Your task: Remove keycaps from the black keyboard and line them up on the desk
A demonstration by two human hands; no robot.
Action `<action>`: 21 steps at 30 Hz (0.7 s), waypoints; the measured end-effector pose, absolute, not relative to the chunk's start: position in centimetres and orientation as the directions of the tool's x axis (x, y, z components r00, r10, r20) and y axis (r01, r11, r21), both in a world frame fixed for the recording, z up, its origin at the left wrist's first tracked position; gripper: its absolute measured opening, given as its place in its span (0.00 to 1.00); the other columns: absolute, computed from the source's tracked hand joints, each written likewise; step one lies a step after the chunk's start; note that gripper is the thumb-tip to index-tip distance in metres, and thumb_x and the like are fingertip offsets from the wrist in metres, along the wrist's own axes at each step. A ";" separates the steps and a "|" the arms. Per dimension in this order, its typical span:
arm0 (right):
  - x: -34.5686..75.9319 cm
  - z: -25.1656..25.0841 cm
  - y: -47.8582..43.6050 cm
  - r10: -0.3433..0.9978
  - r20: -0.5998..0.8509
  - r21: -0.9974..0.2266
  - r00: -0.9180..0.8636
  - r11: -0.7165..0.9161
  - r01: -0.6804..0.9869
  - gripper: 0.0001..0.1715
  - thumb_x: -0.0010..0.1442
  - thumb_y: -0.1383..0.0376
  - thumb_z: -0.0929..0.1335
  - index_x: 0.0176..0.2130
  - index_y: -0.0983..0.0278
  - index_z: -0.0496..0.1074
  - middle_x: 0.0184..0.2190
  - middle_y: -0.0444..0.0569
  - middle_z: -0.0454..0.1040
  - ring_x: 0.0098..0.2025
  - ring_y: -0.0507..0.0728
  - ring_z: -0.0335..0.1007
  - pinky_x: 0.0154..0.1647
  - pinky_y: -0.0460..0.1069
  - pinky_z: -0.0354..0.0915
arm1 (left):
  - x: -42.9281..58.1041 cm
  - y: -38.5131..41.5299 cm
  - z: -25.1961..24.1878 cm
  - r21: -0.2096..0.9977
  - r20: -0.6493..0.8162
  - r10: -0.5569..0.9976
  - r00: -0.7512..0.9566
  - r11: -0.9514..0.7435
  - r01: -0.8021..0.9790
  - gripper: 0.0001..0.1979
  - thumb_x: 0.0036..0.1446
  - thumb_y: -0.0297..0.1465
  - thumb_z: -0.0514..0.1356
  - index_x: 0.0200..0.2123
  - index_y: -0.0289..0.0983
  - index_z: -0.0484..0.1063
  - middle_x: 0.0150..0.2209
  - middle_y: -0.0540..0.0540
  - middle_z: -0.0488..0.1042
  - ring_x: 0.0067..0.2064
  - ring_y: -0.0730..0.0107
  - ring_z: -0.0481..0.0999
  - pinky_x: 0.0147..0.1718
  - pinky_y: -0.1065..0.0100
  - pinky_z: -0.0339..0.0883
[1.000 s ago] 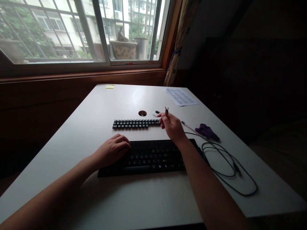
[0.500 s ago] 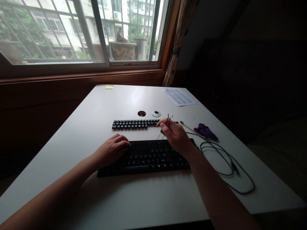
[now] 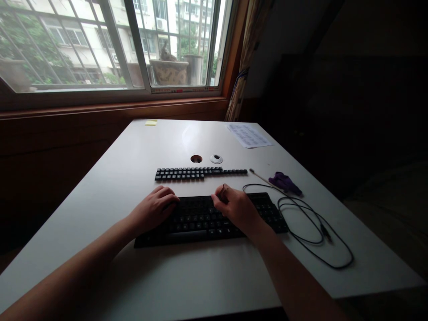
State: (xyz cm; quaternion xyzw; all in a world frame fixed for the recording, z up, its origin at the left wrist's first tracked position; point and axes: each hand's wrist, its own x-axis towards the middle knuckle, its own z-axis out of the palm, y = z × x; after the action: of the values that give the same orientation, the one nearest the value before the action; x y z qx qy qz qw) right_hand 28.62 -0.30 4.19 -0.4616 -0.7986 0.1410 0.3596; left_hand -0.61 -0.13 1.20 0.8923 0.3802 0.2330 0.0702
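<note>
A black keyboard lies on the white table, its upper left part bare of keycaps. My left hand is closed over its left end, fingers bent at the far edge. In my right hand is a wire keycap puller, gripped between thumb and fingers low over the upper middle of the keyboard. The puller's lower wires are hidden by the hand. Behind the keyboard, loose black keycaps stand in neat rows, with a thinner row reaching to the right.
The keyboard's cable is looped to the right. A purple cloth and a thin brush lie beyond it. Printed paper, a yellow sticky note, a round table hole and its white cover are farther back.
My right hand has moved down and left with the keycap puller, from near the keycap rows to the keyboard's surface. The left hand stays in place.
</note>
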 end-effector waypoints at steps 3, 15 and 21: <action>28.3 4.0 -0.5 0.855 0.421 -0.574 -0.303 0.510 0.641 0.08 0.61 0.63 0.67 0.31 0.61 0.65 0.20 0.40 0.68 0.20 0.50 0.65 0.25 0.46 0.60 | -0.6 -0.2 1.2 0.306 0.362 0.715 0.598 -0.697 0.649 0.08 0.65 0.27 0.55 0.44 0.38 0.73 0.43 0.42 0.73 0.45 0.61 0.69 0.46 0.59 0.69; 27.6 3.8 -1.0 0.939 0.222 -0.793 -0.262 0.330 0.512 0.16 0.61 0.57 0.68 0.27 0.59 0.60 0.15 0.37 0.65 0.13 0.49 0.64 0.15 0.44 0.57 | -0.6 -0.1 1.2 0.300 0.381 0.736 0.560 -0.671 0.678 0.08 0.66 0.29 0.55 0.43 0.38 0.73 0.41 0.42 0.72 0.43 0.61 0.69 0.44 0.59 0.68; 28.1 3.4 -0.4 0.944 0.221 -0.779 -0.245 0.322 0.538 0.15 0.60 0.57 0.68 0.27 0.60 0.62 0.16 0.39 0.67 0.15 0.50 0.66 0.16 0.43 0.59 | -0.6 0.0 1.2 0.291 0.379 0.751 0.541 -0.652 0.701 0.08 0.66 0.29 0.55 0.42 0.38 0.74 0.39 0.43 0.72 0.42 0.61 0.69 0.43 0.60 0.67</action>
State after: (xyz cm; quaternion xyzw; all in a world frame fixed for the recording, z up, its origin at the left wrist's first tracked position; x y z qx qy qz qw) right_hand 28.12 -0.44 3.42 -0.5049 -0.7340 0.2899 0.3497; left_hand -0.60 0.03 1.16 0.8762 0.4141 0.2410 0.0519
